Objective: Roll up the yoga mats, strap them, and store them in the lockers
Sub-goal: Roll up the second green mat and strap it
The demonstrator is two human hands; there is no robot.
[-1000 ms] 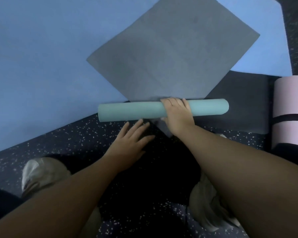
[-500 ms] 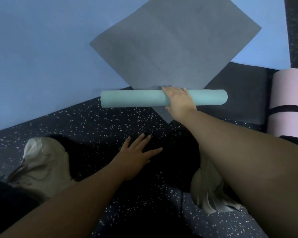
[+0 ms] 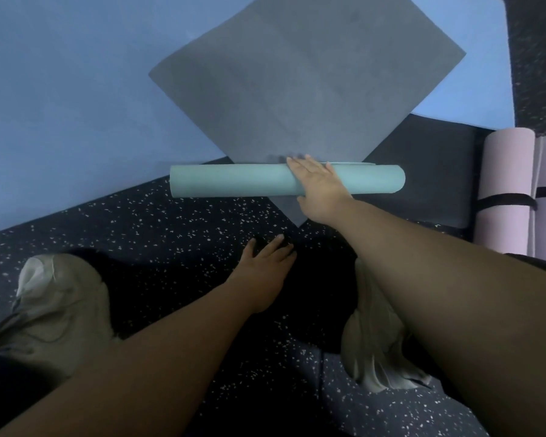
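Teal roll (image 3: 234, 181) lies crosswise on the near corner of the grey mat (image 3: 306, 80), its axis running left to right. Right hand (image 3: 320, 181) rests flat on top of the roll, right of its middle, fingers straight and pointing far, gripping nothing. Left hand (image 3: 265, 263) is near, palm down on the speckled floor (image 3: 171, 228), fingers spread, holding nothing. Grey mat overlaps a blue mat (image 3: 76, 89) and a dark mat (image 3: 429, 171). Strapped pink roll (image 3: 505, 190) stands at right. Shoes (image 3: 57, 310) near.
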